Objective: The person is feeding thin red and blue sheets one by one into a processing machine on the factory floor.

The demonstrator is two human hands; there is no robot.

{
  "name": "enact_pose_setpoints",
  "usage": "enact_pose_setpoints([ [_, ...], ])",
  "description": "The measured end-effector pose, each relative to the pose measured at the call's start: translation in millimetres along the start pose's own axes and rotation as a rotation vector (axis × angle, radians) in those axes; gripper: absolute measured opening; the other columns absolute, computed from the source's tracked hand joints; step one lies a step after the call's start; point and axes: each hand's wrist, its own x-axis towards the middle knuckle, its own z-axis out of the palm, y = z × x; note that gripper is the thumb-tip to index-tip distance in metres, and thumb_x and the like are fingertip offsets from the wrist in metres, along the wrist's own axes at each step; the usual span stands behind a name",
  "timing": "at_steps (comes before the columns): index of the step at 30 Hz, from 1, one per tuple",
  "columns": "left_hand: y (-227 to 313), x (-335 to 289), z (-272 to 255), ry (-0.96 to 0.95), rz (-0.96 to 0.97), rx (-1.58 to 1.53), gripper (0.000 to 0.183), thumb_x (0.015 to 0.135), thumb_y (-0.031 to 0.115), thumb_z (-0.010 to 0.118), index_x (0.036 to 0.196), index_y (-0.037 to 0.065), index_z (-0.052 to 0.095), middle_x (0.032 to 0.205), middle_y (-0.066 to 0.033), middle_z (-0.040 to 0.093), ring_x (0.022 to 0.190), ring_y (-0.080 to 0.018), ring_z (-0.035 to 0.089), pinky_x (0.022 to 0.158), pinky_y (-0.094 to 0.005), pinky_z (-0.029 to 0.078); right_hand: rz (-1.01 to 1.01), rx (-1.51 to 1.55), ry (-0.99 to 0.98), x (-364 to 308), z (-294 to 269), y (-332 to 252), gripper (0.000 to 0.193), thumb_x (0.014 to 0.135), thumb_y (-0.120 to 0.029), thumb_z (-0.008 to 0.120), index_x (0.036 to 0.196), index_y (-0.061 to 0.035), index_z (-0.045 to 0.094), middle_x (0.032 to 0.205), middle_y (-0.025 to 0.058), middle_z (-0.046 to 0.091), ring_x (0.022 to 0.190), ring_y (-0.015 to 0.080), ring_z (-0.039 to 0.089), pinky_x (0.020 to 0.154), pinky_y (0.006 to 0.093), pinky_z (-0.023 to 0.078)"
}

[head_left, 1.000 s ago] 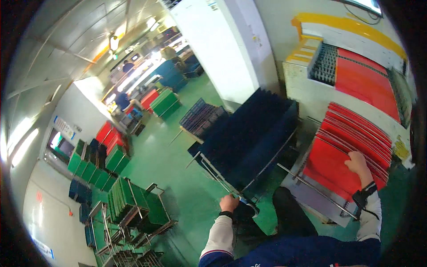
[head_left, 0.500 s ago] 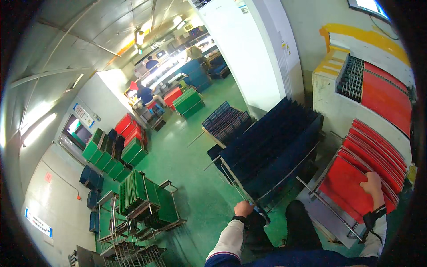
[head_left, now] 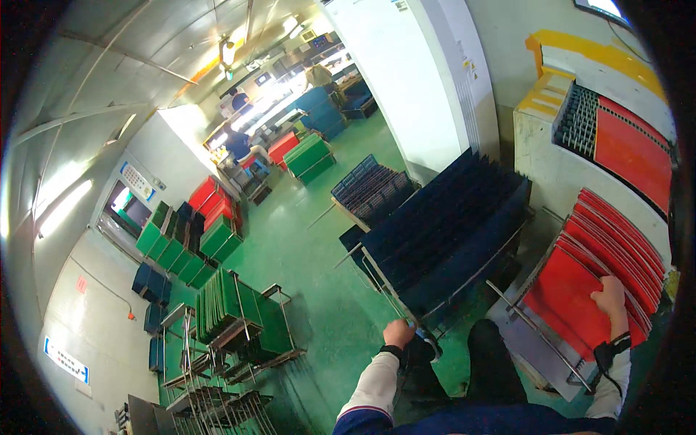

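Where the person's legs [head_left: 496, 366] stand, near five o'clock, the left hand [head_left: 399, 333] curls into a loose fist beside the near corner of a rack of dark blue panels [head_left: 449, 246]; whether it grips anything, I cannot tell. The right hand [head_left: 611, 295], between three and four o'clock, rests with bent fingers against the red panels [head_left: 573, 290]. It looks mostly closed, but whether it pinches a panel cannot be made out. These panels lean in a close row at half past three, above a grey board [head_left: 511, 332] edged by a metal rail [head_left: 540, 333].

The floor [head_left: 312, 290] is glossy green, streaked with reflected light. Between seven and eight o'clock, a metal rack holds green panels [head_left: 217, 308]. At two o'clock, a pale machine [head_left: 535, 148] carries red sheets [head_left: 629, 152] beside its toothed bed, and a tall white cabinet [head_left: 402, 80] stands at one.

Farther off, green stacks [head_left: 174, 246] line the white wall [head_left: 80, 290] around nine o'clock. Farthest, at eleven, people work along a brightly lit bench [head_left: 275, 101] under a sloping metallic ceiling [head_left: 94, 65].
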Motion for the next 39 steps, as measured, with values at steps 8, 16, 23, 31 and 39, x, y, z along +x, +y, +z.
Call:
enact_pose_setpoints([
  [8,-6,-1,5,0.06,0.001,-0.048,0.046,0.081,0.05,0.06,0.093,0.007,0.073,0.094,-0.0194,0.07,0.089,-0.039,0.067,0.078,-0.0486,0.054,0.021,-0.001,-0.054,0,-8,-11,0.034,0.062,-0.019,0.077,0.088,0.0017,0.068,0.094,0.0236,0.065,0.093,0.041,0.062,0.084,0.048,0.05],
  [16,0,-5,-1,0.042,-0.018,-0.028,0.046,0.082,0.05,0.061,0.094,0.007,0.073,0.094,-0.0189,0.07,0.09,-0.0388,0.066,0.079,-0.0475,0.054,0.026,-0.023,-0.046,-3,-15,-20,0.031,0.063,-0.018,0.077,0.086,0.0003,0.069,0.091,0.0228,0.066,0.091,0.0405,0.063,0.083,0.0484,0.05],
  [23,-2,-6,-2,0.04,-0.032,-0.039,0.045,0.083,0.049,0.06,0.093,0.007,0.074,0.096,-0.0192,0.07,0.092,-0.0392,0.066,0.082,-0.0473,0.053,0.039,-0.008,-0.049,-3,-17,-23,0.03,0.062,-0.018,0.077,0.085,0.0002,0.069,0.091,0.0228,0.067,0.091,0.04,0.063,0.083,0.0482,0.05],
  [31,-1,-6,-3,0.011,-0.038,-0.018,0.046,0.083,0.049,0.059,0.097,0.008,0.073,0.098,-0.0183,0.07,0.095,-0.0376,0.066,0.082,-0.0471,0.053,0.031,0.004,0.019,-4,-10,-19,0.03,0.062,-0.018,0.077,0.084,0.0009,0.067,0.092,0.0237,0.066,0.091,0.0401,0.063,0.084,0.0478,0.051],
  [39,0,-6,-4,0.005,-0.038,-0.004,0.046,0.083,0.05,0.059,0.099,0.009,0.073,0.099,-0.0179,0.07,0.095,-0.0371,0.066,0.082,-0.0471,0.053,0.111,-0.035,-0.155,-1,-20,-24,0.048,0.065,-0.017,0.082,0.106,0.003,0.066,0.106,0.022,0.065,0.103,0.0378,0.061,0.091,0.0442,0.048],
])
